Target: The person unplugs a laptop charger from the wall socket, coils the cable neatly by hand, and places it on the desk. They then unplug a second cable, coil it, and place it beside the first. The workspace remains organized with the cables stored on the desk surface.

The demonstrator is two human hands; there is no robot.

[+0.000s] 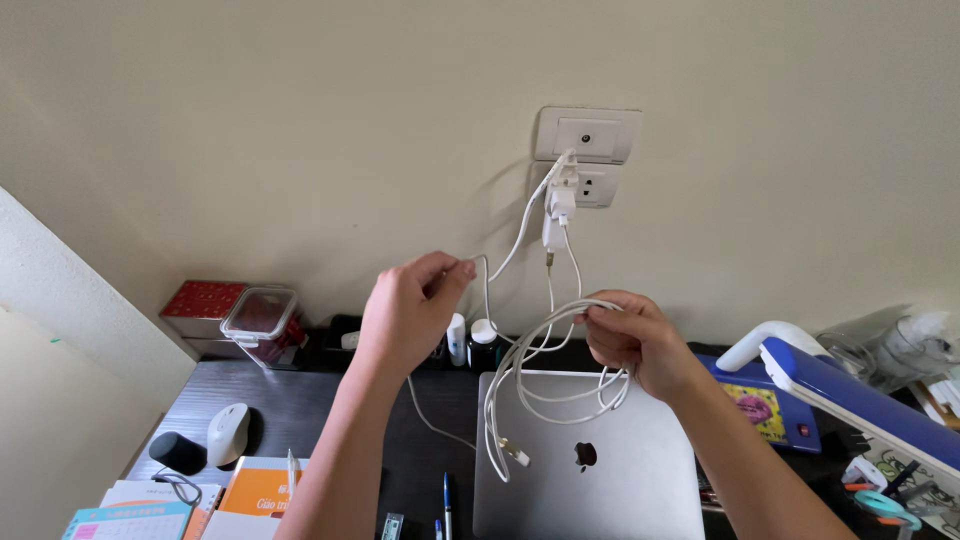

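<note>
While looking down from the head view, I am raising both forearms above the closed laptop [590, 470]. My left hand [410, 310] is pinching a strand of the white cable [545, 385] running to the wall charger [557, 215]. My right hand [635, 340] is clenching the cable's coiled loops, which are hanging over the laptop lid.

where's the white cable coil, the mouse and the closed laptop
white cable coil [560, 385], head view, on the hanging loops
mouse [227, 433], head view, on its top shell
closed laptop [640, 470], head view, on the lid
</note>
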